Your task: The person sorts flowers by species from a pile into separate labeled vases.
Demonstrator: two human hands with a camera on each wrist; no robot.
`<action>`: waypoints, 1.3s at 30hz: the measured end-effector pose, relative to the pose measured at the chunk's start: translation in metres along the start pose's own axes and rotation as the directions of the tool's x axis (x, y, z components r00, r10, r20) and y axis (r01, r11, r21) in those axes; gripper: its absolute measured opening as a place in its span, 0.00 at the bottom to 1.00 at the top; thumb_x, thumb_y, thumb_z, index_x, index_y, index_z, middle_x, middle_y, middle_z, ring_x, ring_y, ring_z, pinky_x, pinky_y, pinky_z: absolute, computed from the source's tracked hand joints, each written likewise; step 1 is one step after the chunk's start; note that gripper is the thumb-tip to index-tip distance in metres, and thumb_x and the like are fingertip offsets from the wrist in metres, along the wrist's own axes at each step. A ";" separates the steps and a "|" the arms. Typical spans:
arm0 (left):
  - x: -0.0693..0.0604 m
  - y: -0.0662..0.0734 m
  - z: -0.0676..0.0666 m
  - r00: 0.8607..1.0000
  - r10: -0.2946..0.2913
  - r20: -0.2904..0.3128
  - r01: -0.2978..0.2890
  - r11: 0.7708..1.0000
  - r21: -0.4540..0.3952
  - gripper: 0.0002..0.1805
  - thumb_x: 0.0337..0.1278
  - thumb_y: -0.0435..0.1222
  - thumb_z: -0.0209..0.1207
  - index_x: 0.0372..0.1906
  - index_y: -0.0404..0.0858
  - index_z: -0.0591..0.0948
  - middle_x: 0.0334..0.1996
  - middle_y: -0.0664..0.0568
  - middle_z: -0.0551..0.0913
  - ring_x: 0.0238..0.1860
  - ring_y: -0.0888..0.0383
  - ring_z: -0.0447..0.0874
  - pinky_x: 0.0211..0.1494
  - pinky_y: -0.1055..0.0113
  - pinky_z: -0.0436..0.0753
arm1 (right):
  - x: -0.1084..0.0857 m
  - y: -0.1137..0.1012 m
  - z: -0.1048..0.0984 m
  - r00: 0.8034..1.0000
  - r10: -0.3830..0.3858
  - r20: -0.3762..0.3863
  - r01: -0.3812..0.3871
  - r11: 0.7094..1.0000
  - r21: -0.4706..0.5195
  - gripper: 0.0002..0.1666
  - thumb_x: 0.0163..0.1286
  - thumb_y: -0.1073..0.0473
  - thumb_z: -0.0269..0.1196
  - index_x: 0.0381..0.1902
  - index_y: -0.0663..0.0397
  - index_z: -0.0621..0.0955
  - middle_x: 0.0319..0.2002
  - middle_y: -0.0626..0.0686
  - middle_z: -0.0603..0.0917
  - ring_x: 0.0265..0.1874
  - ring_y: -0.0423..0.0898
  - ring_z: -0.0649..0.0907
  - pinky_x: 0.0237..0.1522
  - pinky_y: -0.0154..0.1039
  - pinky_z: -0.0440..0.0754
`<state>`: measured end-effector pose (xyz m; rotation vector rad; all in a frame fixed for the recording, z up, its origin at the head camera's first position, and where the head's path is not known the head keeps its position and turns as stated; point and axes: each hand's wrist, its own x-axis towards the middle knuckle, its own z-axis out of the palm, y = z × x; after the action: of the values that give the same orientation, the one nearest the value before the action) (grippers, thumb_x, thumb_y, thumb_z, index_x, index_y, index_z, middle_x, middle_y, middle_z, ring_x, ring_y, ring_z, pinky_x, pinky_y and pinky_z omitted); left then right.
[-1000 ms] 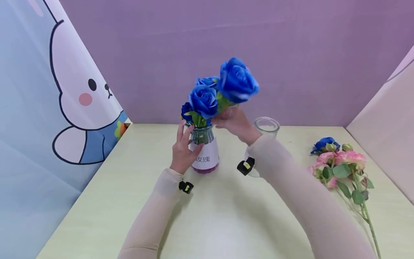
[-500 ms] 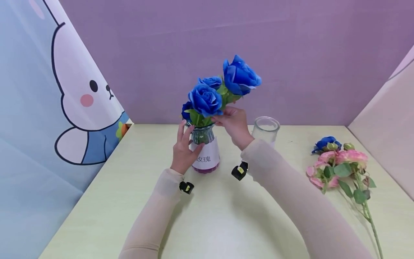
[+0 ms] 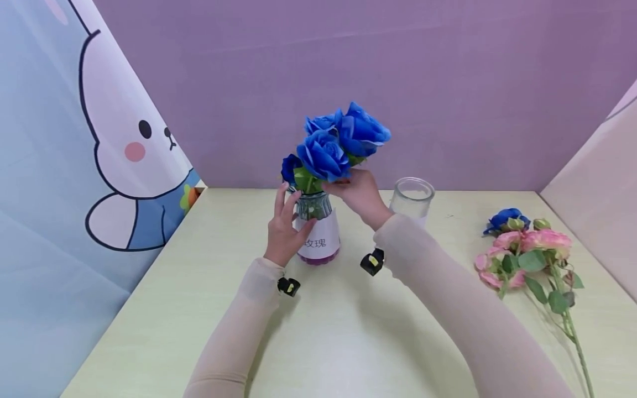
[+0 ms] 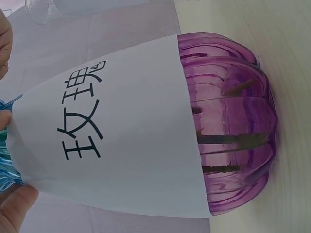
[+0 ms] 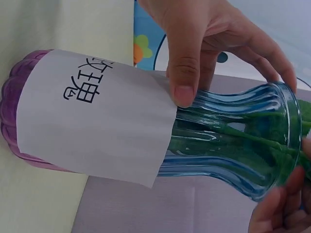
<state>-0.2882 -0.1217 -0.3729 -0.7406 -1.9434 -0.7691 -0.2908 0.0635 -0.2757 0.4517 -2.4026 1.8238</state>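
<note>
Head view: your left hand (image 3: 286, 235) is gripping the neck of the labelled vase (image 3: 314, 207), thumb and fingers wrapped round it; firm but light is best, since glass is likely slick. Vase is standing upright on the table (image 3: 323, 342), blue roses (image 3: 323, 155) leaning out; left wrist view is showing dark stem ends (image 4: 233, 140) in its base. Your right hand (image 3: 363, 196) is apparently pinching the bunch's rightmost rose (image 3: 363, 131) low at the mouth, petals hiding contact. Try feeding by the stem, easing off if leaves are catching, not pushing the bloom. Clear jar (image 3: 411, 209) is sitting just past that hand, so mind it; loose blue rose (image 3: 507, 220) and pink flowers (image 3: 544, 240) are lying further right.
</note>
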 end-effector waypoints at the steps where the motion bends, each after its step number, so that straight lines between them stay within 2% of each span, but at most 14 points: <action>1: 0.000 0.000 0.000 1.000 -0.001 -0.001 0.001 1.000 0.001 0.39 0.45 0.29 0.70 0.61 0.36 0.61 0.65 0.31 0.59 0.34 0.39 0.83 0.36 0.54 0.87 | -0.001 0.001 -0.002 1.000 0.008 0.006 -0.008 1.000 0.019 0.17 0.65 0.59 0.64 0.50 0.62 0.79 0.40 0.54 0.84 0.43 0.50 0.81 0.47 0.42 0.81; 2: 0.000 0.000 0.000 1.000 -0.001 -0.002 0.001 1.000 0.002 0.39 0.45 0.29 0.70 0.61 0.36 0.61 0.65 0.31 0.59 0.34 0.39 0.83 0.36 0.54 0.87 | -0.001 0.002 -0.003 1.000 0.016 0.003 -0.016 0.999 0.047 0.22 0.66 0.60 0.64 0.56 0.62 0.77 0.45 0.55 0.83 0.45 0.51 0.80 0.46 0.41 0.81; 4: 0.000 0.001 0.001 1.000 -0.001 -0.007 0.001 1.000 0.005 0.39 0.44 0.29 0.71 0.61 0.37 0.62 0.65 0.31 0.60 0.33 0.39 0.83 0.36 0.54 0.87 | -0.001 0.004 -0.006 0.999 0.014 -0.038 -0.009 0.994 0.113 0.21 0.66 0.62 0.62 0.56 0.63 0.76 0.43 0.55 0.83 0.41 0.51 0.80 0.39 0.38 0.81; 6: 0.000 0.000 0.001 1.000 0.001 -0.012 -0.001 1.000 0.007 0.39 0.43 0.29 0.71 0.61 0.37 0.62 0.65 0.30 0.60 0.32 0.40 0.82 0.36 0.55 0.87 | -0.001 0.006 -0.007 0.992 -0.005 -0.124 0.032 0.976 0.214 0.14 0.64 0.68 0.59 0.47 0.66 0.78 0.33 0.52 0.82 0.32 0.47 0.79 0.32 0.34 0.79; 8: -0.001 0.000 0.002 1.000 0.002 -0.014 -0.002 1.000 0.007 0.39 0.43 0.29 0.71 0.61 0.36 0.62 0.65 0.30 0.60 0.32 0.40 0.82 0.36 0.55 0.87 | 0.000 0.007 -0.007 0.978 -0.034 -0.206 0.100 0.943 0.318 0.05 0.62 0.72 0.56 0.36 0.66 0.78 0.23 0.48 0.78 0.25 0.44 0.76 0.29 0.31 0.78; 10: -0.001 0.000 0.002 1.000 0.000 -0.014 0.000 1.000 0.004 0.39 0.43 0.29 0.71 0.61 0.37 0.62 0.65 0.30 0.60 0.32 0.40 0.82 0.36 0.55 0.87 | 0.002 0.007 -0.006 0.962 -0.056 -0.269 0.158 0.914 0.374 0.07 0.60 0.74 0.55 0.25 0.61 0.75 0.17 0.45 0.75 0.20 0.42 0.73 0.26 0.31 0.77; 13: -0.001 0.000 0.002 1.000 -0.006 -0.009 0.006 1.000 0.002 0.39 0.44 0.29 0.71 0.61 0.37 0.62 0.65 0.30 0.60 0.35 0.38 0.83 0.36 0.54 0.87 | 0.004 0.004 -0.004 0.952 -0.068 -0.297 0.187 0.901 0.393 0.14 0.58 0.74 0.54 0.17 0.56 0.73 0.13 0.45 0.73 0.16 0.41 0.71 0.22 0.31 0.75; 18: 0.000 0.001 0.002 1.000 -0.011 -0.004 0.011 1.000 -0.002 0.39 0.44 0.28 0.71 0.61 0.37 0.61 0.65 0.30 0.59 0.36 0.38 0.83 0.37 0.54 0.86 | 0.007 0.003 -0.001 0.947 -0.067 -0.315 0.184 0.915 0.358 0.17 0.54 0.77 0.52 0.11 0.57 0.71 0.09 0.45 0.70 0.11 0.40 0.68 0.15 0.30 0.67; 21: 0.000 0.001 0.002 1.000 -0.014 0.000 0.014 1.000 -0.003 0.39 0.45 0.28 0.70 0.61 0.37 0.61 0.65 0.30 0.59 0.37 0.38 0.82 0.37 0.54 0.86 | 0.007 0.005 0.001 0.951 -0.058 -0.305 0.156 0.938 0.309 0.12 0.52 0.78 0.54 0.15 0.61 0.74 0.10 0.45 0.70 0.11 0.39 0.68 0.13 0.30 0.66; 24: -0.001 0.000 0.002 1.000 -0.014 -0.005 0.014 1.000 0.000 0.39 0.44 0.28 0.71 0.61 0.37 0.61 0.65 0.30 0.59 0.39 0.37 0.82 0.37 0.53 0.86 | 0.006 0.007 0.004 0.966 -0.044 -0.257 0.114 0.957 0.267 0.06 0.54 0.77 0.59 0.31 0.68 0.80 0.16 0.43 0.75 0.12 0.39 0.70 0.15 0.30 0.69; 28: -0.003 0.001 0.002 1.000 -0.008 -0.012 0.008 1.000 0.007 0.40 0.43 0.27 0.71 0.61 0.38 0.61 0.66 0.32 0.59 0.39 0.37 0.82 0.36 0.53 0.87 | 0.005 0.011 0.009 0.986 -0.040 -0.164 0.076 0.973 0.218 0.20 0.60 0.70 0.65 0.52 0.65 0.77 0.19 0.44 0.75 0.13 0.42 0.70 0.17 0.31 0.69; 30: -0.003 0.001 0.003 1.000 -0.006 -0.006 0.006 1.000 0.007 0.41 0.43 0.27 0.70 0.62 0.38 0.60 0.66 0.33 0.58 0.39 0.37 0.82 0.36 0.53 0.87 | 0.004 0.013 0.010 0.990 -0.023 -0.137 0.049 0.980 0.195 0.20 0.62 0.66 0.66 0.52 0.64 0.77 0.17 0.46 0.73 0.14 0.42 0.71 0.18 0.31 0.70; 36: 0.000 0.003 0.003 1.000 -0.014 0.001 0.014 1.000 0.001 0.39 0.45 0.28 0.70 0.62 0.38 0.60 0.65 0.31 0.58 0.42 0.37 0.82 0.37 0.53 0.86 | -0.003 0.015 0.003 0.994 0.032 -0.104 -0.018 0.990 0.137 0.11 0.65 0.62 0.63 0.40 0.65 0.78 0.18 0.48 0.75 0.16 0.42 0.73 0.22 0.32 0.75; 39: 0.000 0.005 0.001 1.000 -0.026 -0.012 0.026 0.999 0.033 0.39 0.44 0.29 0.70 0.61 0.37 0.61 0.65 0.30 0.60 0.39 0.37 0.82 0.33 0.54 0.87 | -0.012 0.019 -0.005 0.996 0.021 -0.089 -0.013 0.996 0.092 0.14 0.66 0.61 0.61 0.46 0.66 0.79 0.19 0.48 0.77 0.16 0.41 0.73 0.24 0.33 0.78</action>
<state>-0.2850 -0.1175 -0.3718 -0.6910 -1.9546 -0.7535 -0.2853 0.0749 -0.2945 0.3496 -2.2787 1.9236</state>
